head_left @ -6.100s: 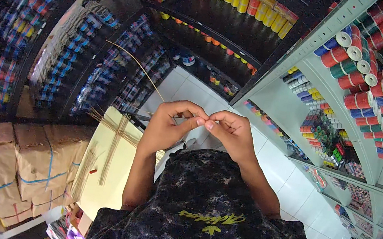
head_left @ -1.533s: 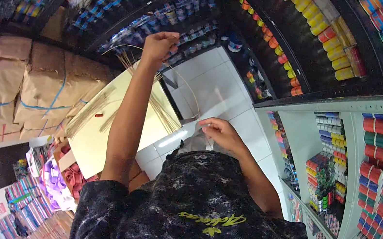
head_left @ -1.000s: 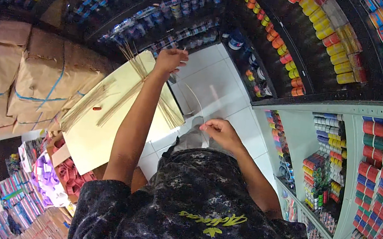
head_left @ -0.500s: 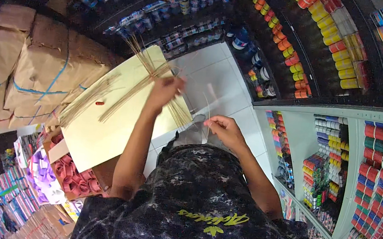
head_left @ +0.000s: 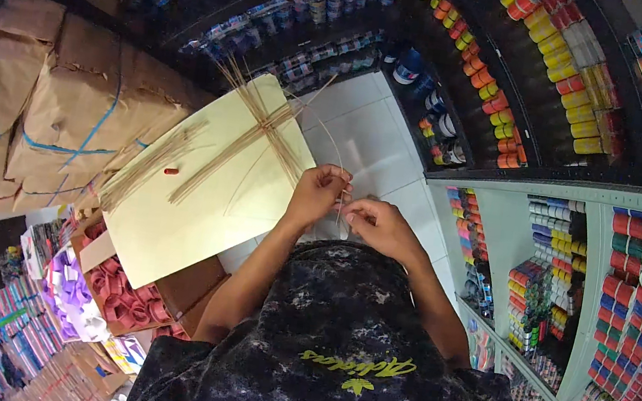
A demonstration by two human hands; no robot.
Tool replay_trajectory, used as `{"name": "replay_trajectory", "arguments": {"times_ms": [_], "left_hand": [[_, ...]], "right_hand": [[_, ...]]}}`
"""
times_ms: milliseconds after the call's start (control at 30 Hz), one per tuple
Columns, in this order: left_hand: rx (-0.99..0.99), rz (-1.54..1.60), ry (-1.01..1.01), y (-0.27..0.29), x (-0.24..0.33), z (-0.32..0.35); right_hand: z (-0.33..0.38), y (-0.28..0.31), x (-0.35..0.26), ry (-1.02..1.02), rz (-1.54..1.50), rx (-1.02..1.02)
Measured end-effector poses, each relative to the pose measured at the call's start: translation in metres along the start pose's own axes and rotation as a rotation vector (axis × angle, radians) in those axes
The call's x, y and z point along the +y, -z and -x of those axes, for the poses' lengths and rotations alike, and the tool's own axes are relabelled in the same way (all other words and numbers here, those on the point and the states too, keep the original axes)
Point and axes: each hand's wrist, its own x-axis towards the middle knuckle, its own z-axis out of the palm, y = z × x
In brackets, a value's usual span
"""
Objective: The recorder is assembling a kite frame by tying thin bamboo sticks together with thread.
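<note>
My left hand [head_left: 320, 196] and my right hand [head_left: 380, 227] meet in front of my body, beside the right edge of a pale yellow board [head_left: 159, 239]. Between my closed fingers are the ends of a thin tan cane strand [head_left: 336, 149], which arcs up past the board. The exact grip at the fingertips is too small to make out. On the board, bundles of thin strands cross each other in a woven cross [head_left: 268, 123]. Left of it lies a loose bundle of similar strands [head_left: 152, 164], with a small red object [head_left: 171, 171] close by.
Large parcels in brown paper [head_left: 71, 112] stand to the left. A cardboard box of pink-red rolls [head_left: 115, 291] sits under the board's near end. Dark shelves of colourful spools [head_left: 485, 84] curve across the back, and a pale green shelf unit [head_left: 494, 249] stands at the right.
My left hand has come off the woven cross, moving right and nearer to meet my right hand. A tan strand now arcs up from my fingers. My right hand has shifted only slightly.
</note>
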Motion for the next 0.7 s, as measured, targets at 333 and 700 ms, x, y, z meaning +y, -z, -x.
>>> {"name": "replay_trajectory", "arguments": {"times_ms": [333, 700], "left_hand": [[0.122, 0.031, -0.118, -0.01, 0.015, 0.011], [-0.164, 0.255, -0.021, 0.008, 0.014, 0.018]], "right_hand": [[-0.007, 0.031, -0.047, -0.028, -0.048, -0.209], [-0.039, 0.041, -0.063, 0.086, 0.043, -0.171]]}}
